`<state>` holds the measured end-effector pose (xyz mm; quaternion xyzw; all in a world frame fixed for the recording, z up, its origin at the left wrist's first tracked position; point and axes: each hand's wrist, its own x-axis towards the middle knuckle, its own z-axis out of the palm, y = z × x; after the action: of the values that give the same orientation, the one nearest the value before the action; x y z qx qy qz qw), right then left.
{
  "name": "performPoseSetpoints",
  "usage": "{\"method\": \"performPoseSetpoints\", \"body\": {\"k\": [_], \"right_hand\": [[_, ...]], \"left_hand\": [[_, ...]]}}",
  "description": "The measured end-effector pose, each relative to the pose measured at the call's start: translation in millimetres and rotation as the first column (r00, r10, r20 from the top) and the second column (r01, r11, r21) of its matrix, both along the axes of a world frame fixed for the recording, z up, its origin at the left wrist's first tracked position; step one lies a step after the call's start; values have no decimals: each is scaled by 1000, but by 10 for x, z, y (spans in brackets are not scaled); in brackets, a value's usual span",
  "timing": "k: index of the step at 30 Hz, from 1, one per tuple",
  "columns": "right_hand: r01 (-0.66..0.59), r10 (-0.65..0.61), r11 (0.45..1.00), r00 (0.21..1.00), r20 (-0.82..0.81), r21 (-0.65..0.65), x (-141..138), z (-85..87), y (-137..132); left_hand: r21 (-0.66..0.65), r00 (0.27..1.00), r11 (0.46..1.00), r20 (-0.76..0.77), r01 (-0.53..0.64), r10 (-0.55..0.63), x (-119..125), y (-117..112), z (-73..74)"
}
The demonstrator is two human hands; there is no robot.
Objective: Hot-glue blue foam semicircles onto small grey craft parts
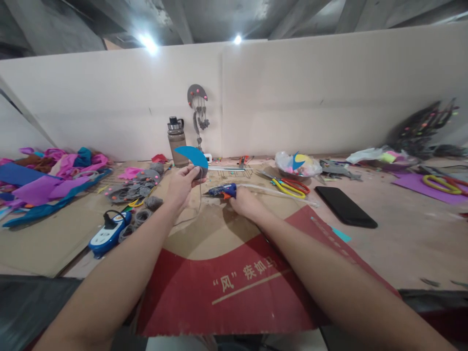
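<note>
My left hand (183, 187) pinches a blue crescent-shaped piece (193, 155), raised above the cardboard. Grey yarn (201, 172) is wrapped round the crescent's lower end, close to my fingertips, and a strand of it trails down toward the board. My right hand (245, 201) is closed round a blue hot glue gun (226, 189) with an orange trigger. The gun's dark nozzle points left, below the crescent and apart from it. Behind the gun a long pale glue stick (266, 189) stretches to the right. Under both hands lies a red and brown cardboard sheet (190, 278).
At left are a blue-white power strip (107, 234), grey yarn rolls (142, 218) and a colourful felt heap (44, 183). A bottle (177, 141) stands behind. Yellow-handled scissors (288, 189), a bowl (298, 174) and a black phone (345, 207) lie rightward. A grey moon hanging (197, 96) is on the wall.
</note>
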<state>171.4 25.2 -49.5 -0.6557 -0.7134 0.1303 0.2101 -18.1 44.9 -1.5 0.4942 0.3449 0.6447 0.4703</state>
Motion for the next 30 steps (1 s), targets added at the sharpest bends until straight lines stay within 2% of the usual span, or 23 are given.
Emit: {"method": "performPoseSetpoints", "body": {"k": [4,7,10,14,17,19,23,30], "right_hand": [[98,-69,986,977,-200,135,62,76,21],[155,-94,966,955,-280,205,103,135,16],[190,-102,956,929,-355,225,143,184,7],[176,2,946,836,-549,271,186,212,-14],[146,17,969,762,-647,197,176,216,-46],[104,47,978,738,-673,182,145,221,-83],[-22,182,970,729,-660,243,61,248,-184],[-60,229,940,839,-493,335,-6,269,-279]], "left_hand": [[9,999,1000,-21,-25,25,-12,11,-2],[1,998,999,-55,-41,41,-36,31,-20],[-28,993,998,-108,-57,54,-69,59,-71],[-75,982,994,-174,-84,70,-97,76,-146],[-91,973,991,-219,-96,74,-101,78,-178],[-98,968,990,-238,-105,79,-95,74,-185],[-94,964,991,-258,-93,66,-61,41,-165],[-98,959,990,-274,-101,70,-17,37,-183]]}}
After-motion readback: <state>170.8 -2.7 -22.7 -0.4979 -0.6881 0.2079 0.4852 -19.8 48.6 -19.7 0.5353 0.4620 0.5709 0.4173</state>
